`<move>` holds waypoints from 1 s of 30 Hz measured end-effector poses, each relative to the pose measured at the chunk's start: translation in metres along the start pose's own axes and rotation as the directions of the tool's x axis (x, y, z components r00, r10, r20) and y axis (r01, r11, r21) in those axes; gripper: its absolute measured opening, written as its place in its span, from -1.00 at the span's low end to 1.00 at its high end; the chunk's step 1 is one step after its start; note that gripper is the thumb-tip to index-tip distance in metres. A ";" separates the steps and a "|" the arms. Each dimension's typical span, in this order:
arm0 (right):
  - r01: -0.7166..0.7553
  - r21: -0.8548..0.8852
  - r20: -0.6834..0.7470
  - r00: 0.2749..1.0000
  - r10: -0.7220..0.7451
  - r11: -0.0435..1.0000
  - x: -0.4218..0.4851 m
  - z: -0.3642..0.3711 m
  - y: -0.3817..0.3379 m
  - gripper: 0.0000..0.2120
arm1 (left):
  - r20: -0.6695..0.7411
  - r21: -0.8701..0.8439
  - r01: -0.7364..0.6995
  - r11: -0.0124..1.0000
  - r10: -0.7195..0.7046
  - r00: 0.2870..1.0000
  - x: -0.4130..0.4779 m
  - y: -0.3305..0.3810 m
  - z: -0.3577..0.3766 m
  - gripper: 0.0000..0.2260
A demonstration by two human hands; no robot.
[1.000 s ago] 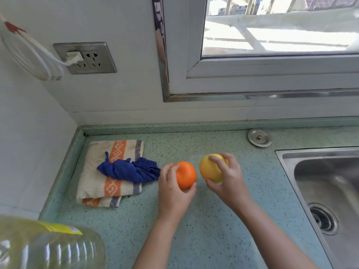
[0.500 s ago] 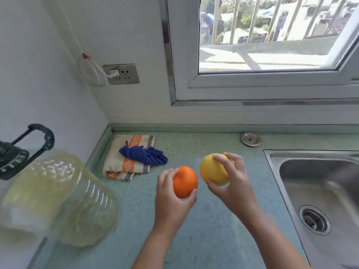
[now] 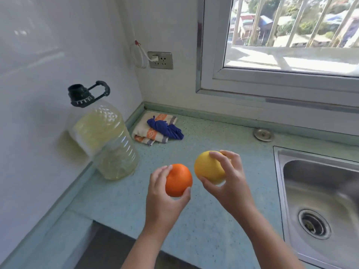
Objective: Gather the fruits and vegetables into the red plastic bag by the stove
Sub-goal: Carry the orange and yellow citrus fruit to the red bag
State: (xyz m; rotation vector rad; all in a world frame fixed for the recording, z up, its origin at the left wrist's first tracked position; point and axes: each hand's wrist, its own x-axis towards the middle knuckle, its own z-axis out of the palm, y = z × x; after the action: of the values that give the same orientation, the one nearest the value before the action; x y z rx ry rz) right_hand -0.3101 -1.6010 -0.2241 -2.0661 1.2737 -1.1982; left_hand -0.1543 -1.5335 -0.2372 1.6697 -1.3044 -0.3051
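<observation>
My left hand (image 3: 162,199) grips an orange fruit (image 3: 178,180), held above the green speckled counter (image 3: 120,199). Beside it, my right hand (image 3: 228,183) holds a yellow fruit (image 3: 208,166), fingers wrapped over its top and thumb under it. The two fruits are close together but apart. No red plastic bag and no stove are in view.
A large bottle of pale oil (image 3: 104,138) with a black cap stands at the left wall. A folded striped towel (image 3: 150,133) with a blue cloth (image 3: 165,128) on it lies in the corner. A steel sink (image 3: 320,193) is at the right, a window above.
Both hands lifted the fruits off the counter and drew them back toward me. My view pulled back and turned left, bringing the whole oil bottle and the counter's front edge into sight.
</observation>
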 end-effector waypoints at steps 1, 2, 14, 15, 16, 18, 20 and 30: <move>0.011 0.011 0.028 1.000 -0.012 1.000 -0.006 0.002 -0.005 -0.43 | -0.020 0.012 0.009 1.000 -0.009 1.000 -0.009 0.001 -0.007 -0.41; 0.025 0.029 0.057 0.998 -0.027 0.999 -0.012 0.004 -0.011 -0.43 | -0.047 0.028 0.018 0.999 -0.017 0.999 -0.018 0.000 -0.015 -0.41; 0.200 0.275 0.384 0.874 -0.299 0.940 -0.071 0.065 -0.108 -0.46 | -0.463 0.109 0.192 0.975 -0.121 0.878 -0.130 -0.019 -0.125 -0.45; 0.215 0.300 0.404 0.854 -0.328 0.930 -0.077 0.071 -0.120 -0.46 | -0.499 0.112 0.200 0.973 -0.119 0.858 -0.140 -0.020 -0.136 -0.45; 0.229 0.321 0.421 0.835 -0.354 0.919 -0.083 0.077 -0.131 -0.47 | -0.534 0.114 0.206 0.972 -0.115 0.838 -0.150 -0.021 -0.146 -0.46; 0.251 0.358 0.450 0.797 -0.402 0.899 -0.099 0.088 -0.155 -0.48 | -0.594 0.125 0.230 0.965 -0.112 0.796 -0.173 -0.023 -0.167 -0.46; 0.265 0.398 0.480 0.755 -0.446 0.878 -0.119 0.098 -0.179 -0.48 | -0.638 0.165 0.260 0.951 -0.098 0.764 -0.200 -0.027 -0.187 -0.48; 0.290 0.578 0.572 0.522 -0.633 0.762 -0.288 0.132 -0.310 -0.42 | -0.821 0.165 0.433 0.886 -0.121 0.558 -0.385 -0.027 -0.311 -0.48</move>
State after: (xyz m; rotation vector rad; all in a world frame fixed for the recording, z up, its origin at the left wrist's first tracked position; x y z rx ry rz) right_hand -0.1033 -1.2100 -0.1996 -2.2324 0.0180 -0.5523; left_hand -0.0777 -1.0432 -0.2324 1.9687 -0.3921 0.5103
